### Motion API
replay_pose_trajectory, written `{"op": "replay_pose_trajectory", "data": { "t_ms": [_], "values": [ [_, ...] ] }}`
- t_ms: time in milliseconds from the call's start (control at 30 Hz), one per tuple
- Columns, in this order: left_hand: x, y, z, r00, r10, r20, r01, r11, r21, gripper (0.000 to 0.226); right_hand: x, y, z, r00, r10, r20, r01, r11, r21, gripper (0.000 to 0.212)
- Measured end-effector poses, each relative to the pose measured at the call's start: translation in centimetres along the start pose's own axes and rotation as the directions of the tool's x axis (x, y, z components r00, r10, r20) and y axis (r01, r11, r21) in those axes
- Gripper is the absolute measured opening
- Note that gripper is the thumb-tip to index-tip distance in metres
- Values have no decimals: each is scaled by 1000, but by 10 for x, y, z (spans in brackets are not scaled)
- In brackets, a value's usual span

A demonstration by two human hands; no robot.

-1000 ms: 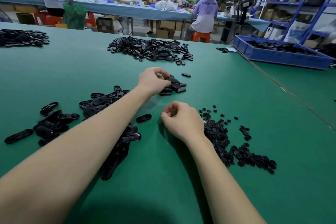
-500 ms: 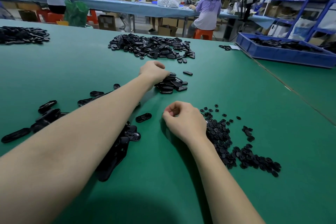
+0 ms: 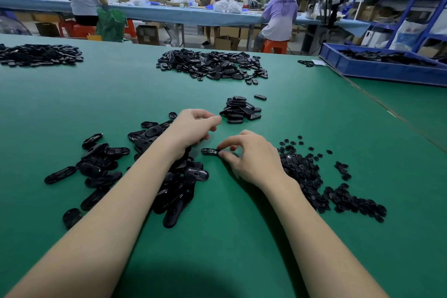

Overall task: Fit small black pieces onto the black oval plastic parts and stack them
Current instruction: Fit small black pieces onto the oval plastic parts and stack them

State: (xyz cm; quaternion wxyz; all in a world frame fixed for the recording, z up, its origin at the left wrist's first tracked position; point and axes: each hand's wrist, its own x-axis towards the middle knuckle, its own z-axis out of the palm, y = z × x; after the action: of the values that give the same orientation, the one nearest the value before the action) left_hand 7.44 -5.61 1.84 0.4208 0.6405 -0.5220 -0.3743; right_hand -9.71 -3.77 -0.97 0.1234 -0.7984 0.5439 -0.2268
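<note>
Left forearm hides part of oval pile (image 3: pixel 169 176); pieces too many to count. Two hands. Right hand (image 3: pixel 251 157) palm down, fingertips pinching one oval (image 3: pixel 210 151) flat on table (image 3: pixel 242 249). Left hand (image 3: pixel 193 126) curled, contents unclear. Small pieces (image 3: pixel 314 176) right of right hand. Stack (image 3: pixel 239 110) beyond hands.

Two bare hands (image 3: pixel 193 128), three far workers beyond the green felt table (image 3: pixel 314 128), one blue plastic tray (image 3: pixel 377 69) at its right edge, five heaps of black plastic parts (image 3: pixel 212 64) on it.
</note>
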Motion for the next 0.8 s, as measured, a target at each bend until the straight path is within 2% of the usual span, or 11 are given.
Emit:
{"op": "replay_pose_trajectory", "data": {
  "t_ms": [167,267,367,467,633,800],
  "values": [
    [-5,3,4,998,68,19,-68,997,24,13,0,9,-2,997,45,-58,-46,999,-19,17],
    [-6,4,3,993,116,10,-116,993,26,11,5,21,-13,991,132,-10,-127,971,201,16],
    [-8,4,5,990,144,15,-144,988,47,10,7,29,-26,976,212,44,-211,886,412,21],
    [-11,7,8,984,140,113,-134,989,-61,18,5,33,-37,966,244,84,-252,819,516,26],
    [-15,9,16,948,149,281,-107,981,-159,14,0,38,-50,965,190,180,-259,800,541,26],
    [-19,10,20,913,90,398,27,960,-280,10,-1,39,-50,960,243,137,-273,721,637,22]
  ]
}}
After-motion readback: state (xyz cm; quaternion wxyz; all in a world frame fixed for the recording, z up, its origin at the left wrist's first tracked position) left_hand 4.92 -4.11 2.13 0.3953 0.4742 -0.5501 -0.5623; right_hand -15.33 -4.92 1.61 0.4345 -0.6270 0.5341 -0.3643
